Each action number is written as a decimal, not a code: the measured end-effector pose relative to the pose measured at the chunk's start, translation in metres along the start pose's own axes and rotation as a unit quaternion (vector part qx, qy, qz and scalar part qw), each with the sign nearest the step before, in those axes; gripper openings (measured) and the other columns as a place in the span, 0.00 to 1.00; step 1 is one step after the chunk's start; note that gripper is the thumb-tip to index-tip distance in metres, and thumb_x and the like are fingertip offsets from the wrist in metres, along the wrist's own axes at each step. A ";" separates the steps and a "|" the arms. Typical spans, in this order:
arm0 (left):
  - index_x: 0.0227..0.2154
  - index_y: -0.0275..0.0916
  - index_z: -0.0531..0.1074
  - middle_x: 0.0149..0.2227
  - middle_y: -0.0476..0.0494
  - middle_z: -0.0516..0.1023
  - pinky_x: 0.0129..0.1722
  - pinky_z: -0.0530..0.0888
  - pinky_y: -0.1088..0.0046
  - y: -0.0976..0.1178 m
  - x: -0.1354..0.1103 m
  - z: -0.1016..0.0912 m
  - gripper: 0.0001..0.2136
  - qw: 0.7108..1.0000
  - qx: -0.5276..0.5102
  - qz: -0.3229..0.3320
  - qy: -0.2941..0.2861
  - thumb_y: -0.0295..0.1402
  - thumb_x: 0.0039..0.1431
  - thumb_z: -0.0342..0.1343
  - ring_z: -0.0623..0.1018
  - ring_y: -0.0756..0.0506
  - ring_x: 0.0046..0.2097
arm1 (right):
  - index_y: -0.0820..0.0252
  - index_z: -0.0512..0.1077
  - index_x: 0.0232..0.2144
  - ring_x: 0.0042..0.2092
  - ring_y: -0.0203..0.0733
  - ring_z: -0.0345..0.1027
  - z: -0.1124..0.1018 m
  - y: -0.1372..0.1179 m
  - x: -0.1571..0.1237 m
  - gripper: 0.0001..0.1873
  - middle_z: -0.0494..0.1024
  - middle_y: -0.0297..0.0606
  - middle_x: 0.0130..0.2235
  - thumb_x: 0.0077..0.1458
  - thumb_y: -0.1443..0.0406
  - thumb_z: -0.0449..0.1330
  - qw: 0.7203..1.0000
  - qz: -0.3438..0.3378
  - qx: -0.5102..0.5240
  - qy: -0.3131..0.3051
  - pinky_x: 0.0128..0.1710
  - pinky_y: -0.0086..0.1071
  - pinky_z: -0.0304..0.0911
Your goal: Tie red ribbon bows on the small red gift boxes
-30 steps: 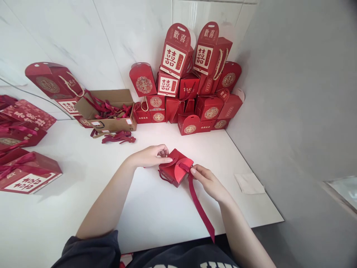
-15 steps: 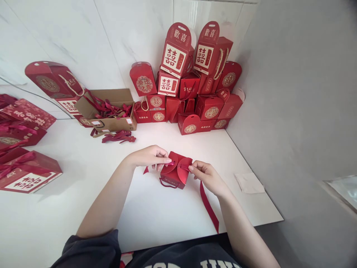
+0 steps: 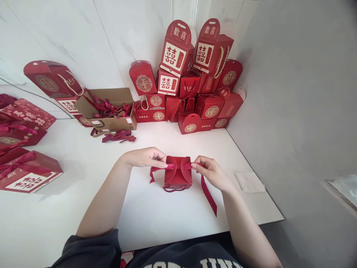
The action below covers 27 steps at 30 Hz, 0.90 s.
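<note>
A small red gift box (image 3: 177,179) with rounded top flaps stands on the white table in front of me. A dark red ribbon (image 3: 209,195) runs across its top through the flaps, one tail hanging at the left and a longer one at the right. My left hand (image 3: 149,158) pinches the ribbon just left of the box. On the other side, my right hand (image 3: 209,170) pinches it close to the right flap. A dark red cord handle (image 3: 174,190) droops from the front of the box.
Red gift boxes (image 3: 212,111) are piled against the wall at the back. Left of them, a cardboard box (image 3: 114,124) holds loose ribbons, with more ribbons (image 3: 118,137) before it. Ribboned boxes (image 3: 30,178) stand far left. A folded white cloth or paper (image 3: 250,181) lies near the right edge.
The gift box has turned to face me more squarely and shifted slightly right. Both hands have moved a little farther apart, drawing the ribbon straighter across the top.
</note>
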State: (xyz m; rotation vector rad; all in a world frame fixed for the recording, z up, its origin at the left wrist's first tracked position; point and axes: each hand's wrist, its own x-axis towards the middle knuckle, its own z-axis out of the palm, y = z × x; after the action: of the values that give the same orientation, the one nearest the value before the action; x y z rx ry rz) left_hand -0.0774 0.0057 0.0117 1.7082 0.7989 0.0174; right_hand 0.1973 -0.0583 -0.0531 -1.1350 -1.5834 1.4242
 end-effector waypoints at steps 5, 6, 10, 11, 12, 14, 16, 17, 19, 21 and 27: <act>0.28 0.37 0.75 0.18 0.53 0.59 0.20 0.55 0.76 -0.009 0.004 -0.003 0.13 0.998 0.029 -0.063 -0.005 0.44 0.51 0.61 0.57 0.53 0.20 | 0.58 0.62 0.24 0.26 0.34 0.50 0.002 -0.003 0.000 0.21 0.59 0.28 0.24 0.60 0.49 0.54 0.999 0.016 -0.011 -0.037 0.27 0.31 0.47; 0.27 0.37 0.75 0.17 0.54 0.58 0.19 0.54 0.76 -0.009 0.004 -0.003 0.13 0.997 0.039 -0.068 -0.008 0.43 0.49 0.63 0.56 0.54 0.20 | 0.58 0.62 0.23 0.26 0.34 0.50 0.003 -0.003 0.000 0.21 0.60 0.29 0.24 0.60 0.50 0.54 0.999 0.013 -0.014 -0.036 0.28 0.31 0.48; 0.22 0.36 0.76 0.16 0.53 0.59 0.19 0.52 0.76 -0.012 0.002 -0.005 0.11 0.995 0.075 -0.066 -0.023 0.40 0.46 0.65 0.55 0.54 0.20 | 0.59 0.63 0.23 0.29 0.35 0.54 0.006 0.001 0.003 0.20 0.63 0.30 0.26 0.59 0.51 0.56 0.999 0.007 -0.023 -0.023 0.30 0.31 0.51; 0.22 0.36 0.77 0.16 0.53 0.60 0.19 0.52 0.76 -0.014 0.001 -0.007 0.11 0.994 0.080 -0.068 -0.025 0.40 0.46 0.65 0.56 0.54 0.20 | 0.59 0.63 0.23 0.29 0.35 0.54 0.006 0.002 0.003 0.20 0.64 0.31 0.27 0.59 0.52 0.57 0.999 0.009 -0.024 -0.020 0.31 0.31 0.52; 0.22 0.36 0.77 0.16 0.52 0.61 0.19 0.52 0.76 -0.016 0.000 -0.008 0.11 0.994 0.082 -0.068 -0.027 0.41 0.46 0.65 0.56 0.54 0.20 | 0.59 0.63 0.23 0.29 0.35 0.54 0.004 0.002 0.003 0.20 0.63 0.30 0.27 0.59 0.51 0.57 0.999 0.012 -0.027 -0.016 0.31 0.30 0.52; 0.22 0.36 0.78 0.17 0.52 0.63 0.20 0.54 0.77 -0.021 -0.003 -0.013 0.11 0.994 0.082 -0.060 -0.030 0.41 0.46 0.65 0.59 0.54 0.21 | 0.59 0.63 0.24 0.28 0.34 0.52 -0.001 0.003 0.002 0.20 0.61 0.29 0.26 0.58 0.51 0.57 0.999 0.019 -0.035 -0.003 0.29 0.30 0.50; 0.22 0.35 0.78 0.17 0.51 0.65 0.20 0.56 0.77 -0.026 -0.007 -0.018 0.11 0.995 0.080 -0.050 -0.033 0.40 0.46 0.66 0.61 0.54 0.21 | 0.59 0.63 0.24 0.26 0.33 0.50 -0.008 0.003 0.000 0.21 0.59 0.28 0.24 0.58 0.49 0.57 0.999 0.022 -0.043 0.018 0.27 0.30 0.49; 0.23 0.35 0.78 0.17 0.50 0.66 0.20 0.58 0.78 -0.028 -0.010 -0.021 0.11 0.995 0.077 -0.046 -0.033 0.40 0.47 0.66 0.62 0.54 0.21 | 0.59 0.62 0.24 0.26 0.33 0.49 -0.013 0.002 -0.001 0.21 0.58 0.28 0.24 0.57 0.49 0.58 0.998 0.023 -0.046 0.030 0.26 0.30 0.48; 0.23 0.35 0.78 0.20 0.48 0.69 0.21 0.61 0.78 -0.028 -0.016 -0.025 0.11 0.997 0.064 -0.036 -0.027 0.39 0.47 0.66 0.66 0.53 0.22 | 0.58 0.63 0.24 0.25 0.33 0.50 -0.022 0.000 -0.004 0.21 0.58 0.28 0.24 0.55 0.49 0.59 0.997 0.024 -0.044 0.056 0.25 0.29 0.50; 0.22 0.35 0.78 0.25 0.45 0.73 0.23 0.66 0.78 -0.025 -0.024 -0.028 0.10 0.999 0.046 -0.015 -0.016 0.38 0.48 0.66 0.69 0.52 0.25 | 0.58 0.63 0.24 0.25 0.33 0.51 -0.031 -0.005 -0.006 0.20 0.59 0.29 0.24 0.54 0.49 0.62 0.996 0.023 -0.028 0.082 0.23 0.29 0.53; 0.22 0.38 0.80 0.45 0.35 0.78 0.38 0.75 0.71 -0.009 -0.037 -0.029 0.09 0.993 0.015 0.115 0.030 0.37 0.52 0.64 0.78 0.43 0.40 | 0.58 0.66 0.25 0.26 0.33 0.53 -0.052 -0.031 -0.010 0.16 0.63 0.28 0.23 0.52 0.55 0.65 0.979 -0.035 -0.044 0.195 0.24 0.28 0.51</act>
State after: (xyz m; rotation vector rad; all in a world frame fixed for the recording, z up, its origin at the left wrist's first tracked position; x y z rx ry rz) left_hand -0.1217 0.0119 0.0275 1.8280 0.6453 0.2148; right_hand 0.2445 -0.0489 -0.0146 -1.3057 -1.3981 1.0178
